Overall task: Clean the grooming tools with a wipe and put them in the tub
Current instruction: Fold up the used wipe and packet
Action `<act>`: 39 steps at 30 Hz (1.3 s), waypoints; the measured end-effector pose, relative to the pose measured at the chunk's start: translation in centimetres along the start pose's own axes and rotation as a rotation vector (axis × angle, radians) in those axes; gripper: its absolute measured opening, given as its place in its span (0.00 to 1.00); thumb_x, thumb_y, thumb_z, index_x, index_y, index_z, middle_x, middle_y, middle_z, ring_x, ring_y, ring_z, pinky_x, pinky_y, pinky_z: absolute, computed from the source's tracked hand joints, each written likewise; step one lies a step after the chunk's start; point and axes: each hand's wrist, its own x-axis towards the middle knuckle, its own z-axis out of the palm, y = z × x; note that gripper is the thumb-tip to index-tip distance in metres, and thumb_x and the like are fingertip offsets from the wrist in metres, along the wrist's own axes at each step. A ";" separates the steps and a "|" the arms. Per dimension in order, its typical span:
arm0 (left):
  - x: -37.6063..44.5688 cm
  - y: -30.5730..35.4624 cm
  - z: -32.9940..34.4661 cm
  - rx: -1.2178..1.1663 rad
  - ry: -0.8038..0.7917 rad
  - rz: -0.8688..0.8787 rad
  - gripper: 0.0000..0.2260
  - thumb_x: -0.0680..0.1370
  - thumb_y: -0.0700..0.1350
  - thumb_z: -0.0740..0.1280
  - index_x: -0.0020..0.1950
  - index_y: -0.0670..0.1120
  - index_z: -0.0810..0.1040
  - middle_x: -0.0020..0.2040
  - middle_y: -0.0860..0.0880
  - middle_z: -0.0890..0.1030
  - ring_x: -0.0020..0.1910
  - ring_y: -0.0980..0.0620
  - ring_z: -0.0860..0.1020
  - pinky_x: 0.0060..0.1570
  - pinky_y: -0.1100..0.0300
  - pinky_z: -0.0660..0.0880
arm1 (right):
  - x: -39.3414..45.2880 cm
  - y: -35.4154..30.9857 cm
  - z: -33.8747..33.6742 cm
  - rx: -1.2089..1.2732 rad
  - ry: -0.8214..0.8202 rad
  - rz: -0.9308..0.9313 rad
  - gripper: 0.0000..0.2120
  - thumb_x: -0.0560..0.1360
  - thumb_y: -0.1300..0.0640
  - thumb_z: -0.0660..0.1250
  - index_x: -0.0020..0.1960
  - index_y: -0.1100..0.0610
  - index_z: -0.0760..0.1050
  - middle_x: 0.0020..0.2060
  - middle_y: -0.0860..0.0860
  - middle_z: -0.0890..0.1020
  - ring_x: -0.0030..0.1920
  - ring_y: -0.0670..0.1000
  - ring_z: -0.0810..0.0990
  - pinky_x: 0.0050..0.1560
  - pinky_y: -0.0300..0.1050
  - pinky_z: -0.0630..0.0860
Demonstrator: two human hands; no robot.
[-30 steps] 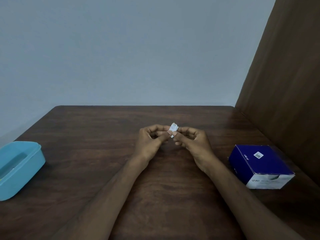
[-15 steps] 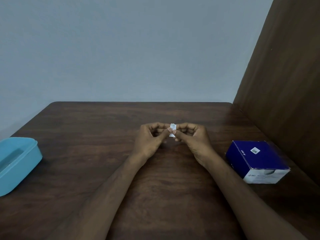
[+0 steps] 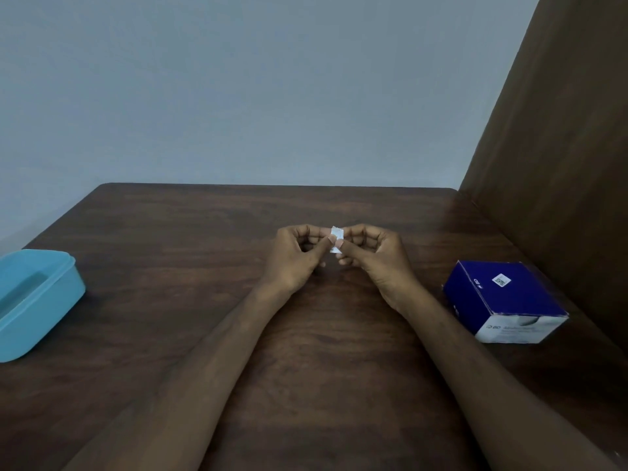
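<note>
A small white wipe packet (image 3: 336, 236) is pinched between both hands above the middle of the dark wooden table (image 3: 204, 232). My left hand (image 3: 295, 260) grips its left edge with thumb and forefinger. My right hand (image 3: 373, 260) grips its right edge the same way. A light blue plastic tub (image 3: 44, 300) stands at the table's left edge, partly cut off by the frame. No grooming tools are in view.
A dark blue and white box (image 3: 506, 297) lies on the table at the right, close to a brown wooden panel (image 3: 560, 164) that rises along the table's right side. A grey wall stands behind the table.
Both hands keep their pinch on the packet and have barely shifted. The view has drifted slightly, so the tub and box sit a little differently in frame.
</note>
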 end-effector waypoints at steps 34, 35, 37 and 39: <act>-0.1 0.2 -0.3 -0.115 -0.081 -0.004 0.06 0.81 0.43 0.75 0.50 0.41 0.89 0.37 0.49 0.86 0.38 0.55 0.83 0.40 0.60 0.82 | 0.0 -0.4 -0.4 0.036 0.038 -0.088 0.15 0.72 0.69 0.80 0.53 0.60 0.79 0.39 0.55 0.87 0.39 0.54 0.87 0.46 0.48 0.85; 0.0 0.1 -0.2 -0.092 -0.060 0.014 0.06 0.81 0.43 0.75 0.50 0.41 0.89 0.36 0.51 0.86 0.36 0.56 0.82 0.39 0.61 0.81 | 0.0 -0.3 -0.5 0.046 0.028 -0.083 0.15 0.72 0.70 0.79 0.56 0.61 0.80 0.40 0.55 0.88 0.40 0.53 0.87 0.47 0.47 0.85; 0.2 -0.2 -0.3 -0.038 -0.012 0.046 0.06 0.81 0.44 0.76 0.49 0.42 0.89 0.35 0.51 0.86 0.33 0.57 0.82 0.38 0.62 0.80 | 0.0 -0.3 -0.2 0.084 0.013 -0.051 0.15 0.73 0.69 0.78 0.58 0.61 0.82 0.42 0.56 0.88 0.41 0.52 0.87 0.47 0.45 0.84; 0.2 -0.3 -0.4 0.006 0.006 0.077 0.06 0.80 0.46 0.77 0.49 0.43 0.89 0.37 0.49 0.88 0.34 0.55 0.84 0.39 0.58 0.83 | 0.0 -0.2 0.2 0.125 -0.001 -0.012 0.11 0.75 0.64 0.78 0.57 0.61 0.84 0.42 0.58 0.88 0.41 0.52 0.86 0.48 0.44 0.84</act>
